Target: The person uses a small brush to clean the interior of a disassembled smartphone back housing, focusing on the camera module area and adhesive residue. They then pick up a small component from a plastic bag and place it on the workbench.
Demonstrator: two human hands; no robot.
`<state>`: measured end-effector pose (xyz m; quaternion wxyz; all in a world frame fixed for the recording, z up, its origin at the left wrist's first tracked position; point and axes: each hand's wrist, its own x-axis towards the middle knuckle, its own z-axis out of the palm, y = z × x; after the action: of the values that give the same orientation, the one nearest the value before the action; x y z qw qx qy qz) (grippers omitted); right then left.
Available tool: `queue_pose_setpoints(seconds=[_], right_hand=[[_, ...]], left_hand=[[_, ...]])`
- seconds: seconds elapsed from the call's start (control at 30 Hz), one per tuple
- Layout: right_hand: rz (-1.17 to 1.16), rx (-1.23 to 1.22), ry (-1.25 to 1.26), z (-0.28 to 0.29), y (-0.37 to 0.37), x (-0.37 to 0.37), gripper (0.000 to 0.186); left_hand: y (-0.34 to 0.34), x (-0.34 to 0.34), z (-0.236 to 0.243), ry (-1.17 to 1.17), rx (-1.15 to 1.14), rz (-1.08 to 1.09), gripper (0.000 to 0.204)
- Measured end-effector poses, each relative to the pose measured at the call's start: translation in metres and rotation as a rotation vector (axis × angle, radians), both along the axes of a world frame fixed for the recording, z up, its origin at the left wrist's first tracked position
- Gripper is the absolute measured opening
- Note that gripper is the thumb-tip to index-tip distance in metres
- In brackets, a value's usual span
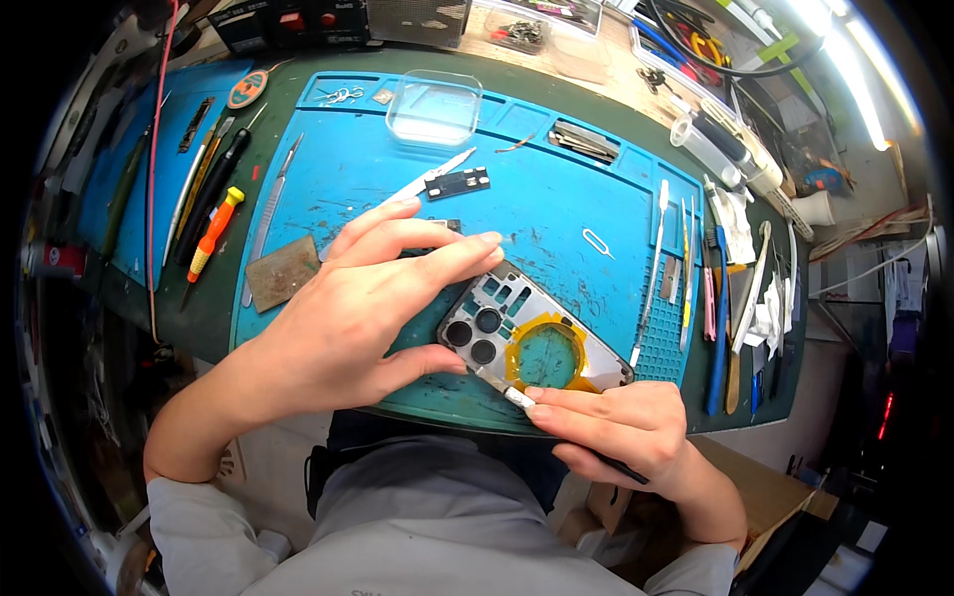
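Observation:
On the blue work mat (537, 209) a silver phone housing (596, 360) lies at a slant, with three dark camera rings and a large round opening edged by a yellow ring (514, 356). My left hand (343, 308) spans its camera end, index finger at the far corner and thumb at the near one. A slim tool (517, 397) with a pale front and dark handle is pinched in my right hand (631, 427). Its thin tip meets the housing's near edge beside the camera rings. Part of the tool is hidden by my fingers.
A black part (457, 183), a clear plastic box (434, 111) and a SIM eject pin (596, 241) lie beyond my hands. To the left are a flat square plate (281, 273), tweezers (271, 204) and an orange-yellow screwdriver (215, 233). Brushes (717, 343) and other tools line the right.

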<state>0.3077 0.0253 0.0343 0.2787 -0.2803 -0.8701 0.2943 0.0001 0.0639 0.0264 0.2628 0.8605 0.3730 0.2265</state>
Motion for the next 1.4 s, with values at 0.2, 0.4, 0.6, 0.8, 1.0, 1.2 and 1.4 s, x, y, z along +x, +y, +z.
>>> queue_pose_setpoints(seconds=[0.2,0.4,0.6,0.8,1.0,1.2,1.4], right_hand=[[-0.082,-0.015,0.105,0.0,-0.013,0.021,0.04],[-0.033,-0.012,0.11,-0.003,-0.015,0.03,0.035],[0.01,-0.013,0.08,-0.004,-0.012,0.031,0.032],[0.01,-0.014,0.064,-0.005,-0.013,0.033,0.034],[0.018,0.004,0.047,-0.005,-0.013,0.033,0.033],[0.028,0.042,0.041,-0.007,-0.014,0.034,0.033],[0.053,0.092,-0.004,-0.006,-0.015,0.034,0.033]], left_hand=[[-0.001,-0.001,0.005,0.038,0.009,-0.006,0.088],[0.0,0.0,0.007,0.05,0.006,-0.011,0.088],[0.0,0.0,0.007,0.081,0.024,-0.016,0.09],[0.001,0.0,0.008,0.093,0.016,-0.017,0.089],[0.001,0.0,0.009,0.099,0.011,-0.012,0.09],[0.001,0.001,0.009,0.096,0.012,-0.013,0.089],[0.001,0.0,0.008,0.087,0.017,-0.011,0.089]])
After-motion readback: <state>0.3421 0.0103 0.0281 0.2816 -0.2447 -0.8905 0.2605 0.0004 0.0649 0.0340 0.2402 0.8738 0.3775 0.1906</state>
